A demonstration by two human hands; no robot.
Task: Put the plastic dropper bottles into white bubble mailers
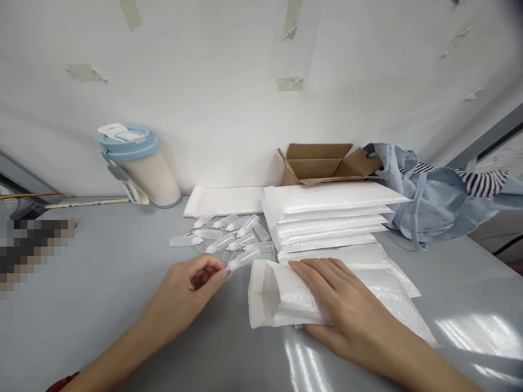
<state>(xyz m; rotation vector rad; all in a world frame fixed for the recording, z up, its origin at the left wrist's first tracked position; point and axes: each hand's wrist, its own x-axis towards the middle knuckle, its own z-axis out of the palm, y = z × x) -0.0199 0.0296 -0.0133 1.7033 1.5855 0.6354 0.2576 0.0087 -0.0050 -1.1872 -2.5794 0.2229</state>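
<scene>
Between thumb and forefinger, my left hand (196,283) pinches the cap end of a small clear plastic dropper bottle (244,258). The bottle points toward a white bubble mailer (300,296), close to its opening. My right hand (343,302) grips that mailer from above, fingers on top and thumb beneath, and its mouth gapes to the left. Behind my left hand lies a loose pile of similar dropper bottles (220,234) with thin cap straps. More flat mailers (388,277) lie under and behind my right hand.
Stacked bubble mailers (327,215) stand right of the bottles, before an open cardboard box (316,166). A flat white packet (229,200) lies by the wall. A cup with a blue lid (143,169) stands at back left; light blue cloth (433,196) lies at right.
</scene>
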